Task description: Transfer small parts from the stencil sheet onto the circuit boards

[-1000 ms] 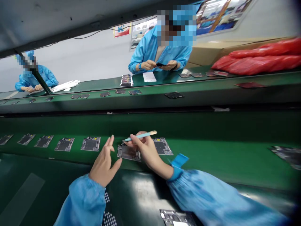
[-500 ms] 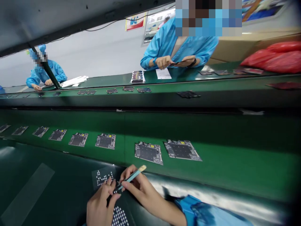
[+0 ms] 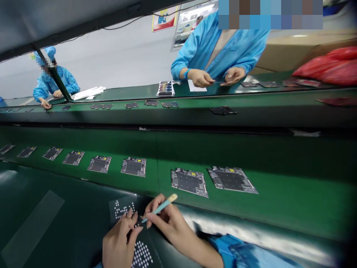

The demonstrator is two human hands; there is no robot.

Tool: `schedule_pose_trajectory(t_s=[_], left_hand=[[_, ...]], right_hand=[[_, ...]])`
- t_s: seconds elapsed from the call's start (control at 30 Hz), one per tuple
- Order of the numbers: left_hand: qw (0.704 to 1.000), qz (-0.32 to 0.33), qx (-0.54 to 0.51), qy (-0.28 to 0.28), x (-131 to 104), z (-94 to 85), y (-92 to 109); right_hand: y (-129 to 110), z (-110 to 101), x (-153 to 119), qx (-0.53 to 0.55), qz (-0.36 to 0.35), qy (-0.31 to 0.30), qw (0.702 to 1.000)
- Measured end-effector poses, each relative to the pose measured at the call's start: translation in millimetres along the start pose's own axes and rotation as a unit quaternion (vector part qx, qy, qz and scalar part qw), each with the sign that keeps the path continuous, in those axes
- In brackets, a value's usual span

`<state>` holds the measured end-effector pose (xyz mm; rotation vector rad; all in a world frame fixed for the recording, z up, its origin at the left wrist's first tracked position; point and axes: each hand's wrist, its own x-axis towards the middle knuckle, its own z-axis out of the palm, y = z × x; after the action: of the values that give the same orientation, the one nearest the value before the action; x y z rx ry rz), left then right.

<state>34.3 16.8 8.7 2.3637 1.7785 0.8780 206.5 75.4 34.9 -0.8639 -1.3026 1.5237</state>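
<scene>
My right hand (image 3: 170, 219) grips a slim light-blue tool (image 3: 158, 207) with a cream end, shaped like tweezers. Its lower tip meets a small dark part (image 3: 138, 223) pinched between the thumb and fingers of my left hand (image 3: 120, 238). Those fingers cover most of the part, so its kind cannot be made out. Beneath my left hand lies a clear sheet with white round dots (image 3: 141, 255). More dots (image 3: 124, 209) show beyond the fingertips, partly covered by the hand.
Several circuit boards (image 3: 189, 182) lie in a row on the green belt (image 3: 292, 186) ahead. A strip of clear film (image 3: 33, 227) is on the dark work surface at left. Across, two co-workers in blue (image 3: 217, 56) work along another belt; a red bag (image 3: 329, 67) sits at right.
The boards and belt seam have shifted right. The tool has tilted slightly in my right hand, while my left hand stays put. The nearer co-worker's hands have moved apart; the farther one reaches toward the belt.
</scene>
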Motion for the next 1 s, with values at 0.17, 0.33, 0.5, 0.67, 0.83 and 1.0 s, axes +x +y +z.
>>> schedule_pose_trajectory(t_s=[0.17,0.33,0.5,0.67,0.83,1.0], left_hand=[[0.999,0.002,0.025,-0.038,21.1,-20.1,5.9],[0.994,0.031,0.036,-0.097,85.7,-15.5,-6.7],[0.983,0.07,0.001,-0.172,130.1,1.8,-26.1],[0.977,0.067,-0.011,-0.201,142.2,2.0,-26.1],[0.975,0.078,-0.01,-0.208,147.1,5.4,-14.7],[0.975,0.082,-0.002,-0.207,149.5,16.4,-5.6]], right_hand=[[-18.2,-16.0,53.2,0.084,0.016,0.123,0.989],[-8.9,-22.9,124.9,0.072,0.029,0.201,0.977],[14.3,-22.7,144.7,0.039,0.035,0.239,0.97],[13.2,-31.2,136.1,0.004,0.033,0.259,0.965],[5.6,-36.8,129.6,-0.018,0.03,0.275,0.961],[8.5,-44.9,125.2,-0.02,0.006,0.307,0.952]])
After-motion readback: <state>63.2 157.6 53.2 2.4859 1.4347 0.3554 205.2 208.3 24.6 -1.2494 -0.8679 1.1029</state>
